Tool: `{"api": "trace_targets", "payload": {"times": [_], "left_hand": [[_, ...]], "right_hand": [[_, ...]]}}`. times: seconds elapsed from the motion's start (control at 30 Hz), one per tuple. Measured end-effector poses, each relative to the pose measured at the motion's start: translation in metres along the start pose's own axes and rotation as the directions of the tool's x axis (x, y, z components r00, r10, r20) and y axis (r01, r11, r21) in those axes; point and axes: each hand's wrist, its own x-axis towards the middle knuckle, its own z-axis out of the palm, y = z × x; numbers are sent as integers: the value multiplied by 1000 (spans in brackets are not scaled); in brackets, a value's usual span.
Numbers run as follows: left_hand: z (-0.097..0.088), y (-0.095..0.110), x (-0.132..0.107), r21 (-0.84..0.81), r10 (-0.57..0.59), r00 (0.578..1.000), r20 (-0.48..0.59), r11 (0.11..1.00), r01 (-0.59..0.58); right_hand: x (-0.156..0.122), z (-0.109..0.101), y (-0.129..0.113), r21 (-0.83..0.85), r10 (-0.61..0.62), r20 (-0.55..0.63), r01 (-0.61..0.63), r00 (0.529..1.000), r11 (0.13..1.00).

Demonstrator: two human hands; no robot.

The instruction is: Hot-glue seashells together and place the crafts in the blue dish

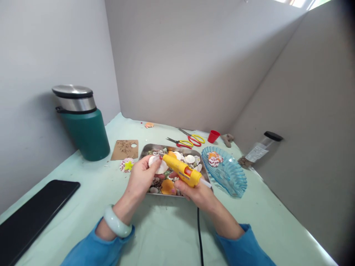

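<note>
Between the thumb and fingers of my left hand [142, 173] is a white seashell [159, 166], held above a metal tray [142, 150]. My right hand [195, 190] grips a yellow glue gun [180, 169], whose nozzle points left at the shell. A clear glue stick [205, 182] sticks out of the gun's back end. Its black cord [199, 232] runs down toward the front of the table. Below both hands, the tray holds many shells and small stones, among them an orange shell [168, 187]. The hands hide part of these.
Behind the tray lie scissors [184, 143] and a second pair [196, 138], near a red cup [213, 136]. At right are a blue dish [233, 177] with shells and a clear jar [257, 149]. Leftward are a cardboard piece [124, 149], a green bottle [85, 133] and a black phone [39, 218].
</note>
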Motion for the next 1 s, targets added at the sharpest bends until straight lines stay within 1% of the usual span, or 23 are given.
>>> {"api": "trace_targets", "payload": {"times": [0.13,0.23,0.43,0.57,0.8,0.9,1.0], "left_hand": [[0,2,-1,36,22,1000,-8,999,-22],[-1,2,-1,64,50,999,-3,997,-50],[-2,-2,1,27,86,996,1,996,-86],[-2,-2,0,2,66,998,20,998,-66],[-3,0,-3,105,51,996,76,993,-59],[-3,0,-2,114,51,994,97,992,-62],[-2,0,-1,96,52,995,87,994,-61]], "right_hand": [[0,0,0,-13,-10,-16,10,1000,1000],[0,0,0,1,-3,-6,3,1000,1000],[-1,0,-3,-1,11,-3,-11,1000,1000],[-1,0,-3,-8,16,2,-15,1000,1000],[-2,0,0,15,30,-5,-30,1000,999],[-2,0,0,0,15,-14,-15,1000,1000],[-2,0,-1,-10,6,-27,-7,1000,1000]]}}
